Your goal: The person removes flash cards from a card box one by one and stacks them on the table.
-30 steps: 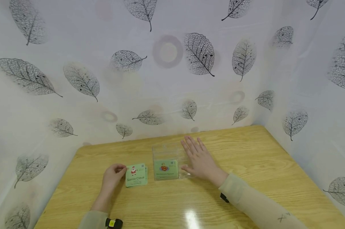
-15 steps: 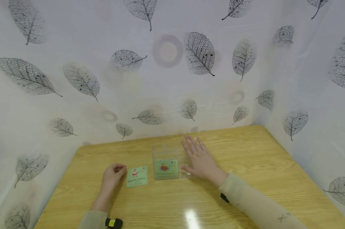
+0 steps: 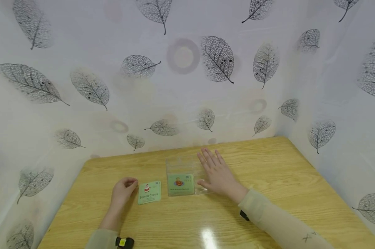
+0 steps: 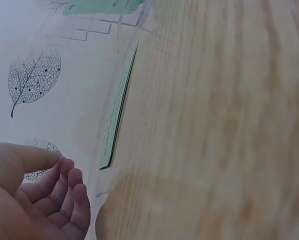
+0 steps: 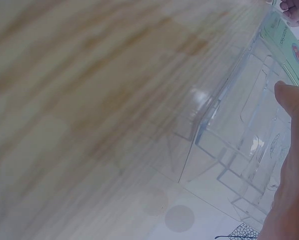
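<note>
Green cards [image 3: 149, 193], the top one printed "Santa Claus", lie on the table just right of my left hand [image 3: 124, 190]. That hand holds nothing; its fingers are loosely curled, with the thumb tip by the fingertips, as the left wrist view shows beside the low card stack [image 4: 118, 112]. In the middle stands a clear plastic box [image 3: 171, 169] with green cards [image 3: 181, 185] in its front compartment, the front one showing a plate of food. My right hand [image 3: 217, 174] rests with spread fingers over the box's clear right side [image 5: 239, 125], its thumb beside the cards.
The wood-grain table [image 3: 255, 162] meets a pale wall covering [image 3: 187, 93] with leaf prints at the back and both sides. Each wrist carries a small black device, such as the left wrist camera [image 3: 124, 242].
The Santa Claus card has left my left fingertips and settled squarely onto the cards under it, slightly to the right. My right hand has kept its place on the box.
</note>
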`<state>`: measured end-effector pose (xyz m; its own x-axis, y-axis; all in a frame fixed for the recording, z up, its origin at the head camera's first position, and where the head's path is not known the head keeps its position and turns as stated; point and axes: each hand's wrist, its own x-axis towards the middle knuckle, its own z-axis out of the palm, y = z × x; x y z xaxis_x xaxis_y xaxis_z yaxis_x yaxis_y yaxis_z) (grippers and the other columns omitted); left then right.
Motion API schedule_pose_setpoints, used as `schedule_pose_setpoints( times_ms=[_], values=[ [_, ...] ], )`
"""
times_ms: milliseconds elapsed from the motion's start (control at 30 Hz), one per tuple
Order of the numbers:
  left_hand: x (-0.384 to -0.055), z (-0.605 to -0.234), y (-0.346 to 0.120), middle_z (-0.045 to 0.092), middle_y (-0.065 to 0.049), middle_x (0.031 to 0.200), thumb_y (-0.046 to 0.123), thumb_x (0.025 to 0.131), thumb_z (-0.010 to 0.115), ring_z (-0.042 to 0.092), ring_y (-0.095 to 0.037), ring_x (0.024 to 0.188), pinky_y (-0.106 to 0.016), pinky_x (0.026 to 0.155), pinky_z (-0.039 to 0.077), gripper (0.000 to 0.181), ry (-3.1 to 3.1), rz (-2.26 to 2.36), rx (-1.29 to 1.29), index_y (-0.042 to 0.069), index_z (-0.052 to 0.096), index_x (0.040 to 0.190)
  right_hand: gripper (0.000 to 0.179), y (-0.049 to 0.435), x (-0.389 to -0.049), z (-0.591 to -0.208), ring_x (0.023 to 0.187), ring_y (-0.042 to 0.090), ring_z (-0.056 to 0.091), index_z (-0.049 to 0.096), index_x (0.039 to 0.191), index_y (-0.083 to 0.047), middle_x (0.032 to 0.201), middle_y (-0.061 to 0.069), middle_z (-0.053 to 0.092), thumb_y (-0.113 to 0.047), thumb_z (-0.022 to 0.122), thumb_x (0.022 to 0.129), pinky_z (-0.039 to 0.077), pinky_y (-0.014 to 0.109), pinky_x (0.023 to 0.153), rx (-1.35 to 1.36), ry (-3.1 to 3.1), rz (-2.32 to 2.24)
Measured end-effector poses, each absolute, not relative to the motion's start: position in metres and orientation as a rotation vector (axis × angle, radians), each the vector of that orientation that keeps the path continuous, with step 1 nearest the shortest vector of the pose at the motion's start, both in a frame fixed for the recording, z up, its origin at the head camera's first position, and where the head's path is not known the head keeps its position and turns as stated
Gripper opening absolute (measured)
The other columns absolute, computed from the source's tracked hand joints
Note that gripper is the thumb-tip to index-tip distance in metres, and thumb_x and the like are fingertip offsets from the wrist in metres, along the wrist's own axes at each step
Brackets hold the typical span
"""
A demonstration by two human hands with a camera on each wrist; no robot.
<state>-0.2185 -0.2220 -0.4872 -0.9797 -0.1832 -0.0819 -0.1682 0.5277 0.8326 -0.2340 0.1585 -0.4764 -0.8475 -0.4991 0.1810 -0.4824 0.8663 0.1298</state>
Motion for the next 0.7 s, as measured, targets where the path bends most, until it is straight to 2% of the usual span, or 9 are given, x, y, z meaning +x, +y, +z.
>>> schedule_pose_setpoints(
  times_ms=[500, 700],
  values=[
    [-0.2193, -0.4838, -0.2176, 0.072, -0.017, 0.103, 0.009, 0.106, 0.061, 0.062, -0.010, 0.084, -0.016, 0.065, 0.053, 0.024, -2.699, -1.544, 0.308, -0.010, 0.066, 0.120, 0.105, 0.1583, -0.2346, -0.4763, 0.166, 0.036, 0.009, 0.010, 0.170, -0.005, 0.178, 0.018, 0.002, -0.070, 0.055, 0.100, 0.006, 0.056, 0.135, 0.755, -2.817, -0.095],
    [-0.2192, -0.4827, -0.2145, 0.072, -0.015, 0.100, 0.007, 0.105, 0.062, 0.063, -0.010, 0.084, -0.013, 0.069, 0.055, 0.023, -2.657, -1.616, 0.327, -0.012, 0.065, 0.120, 0.105, 0.1584, -0.2346, -0.4778, 0.165, 0.038, 0.015, 0.012, 0.170, -0.004, 0.178, 0.019, 0.005, -0.070, 0.055, 0.100, 0.008, 0.056, 0.135, 0.762, -2.800, -0.096]
  ],
)
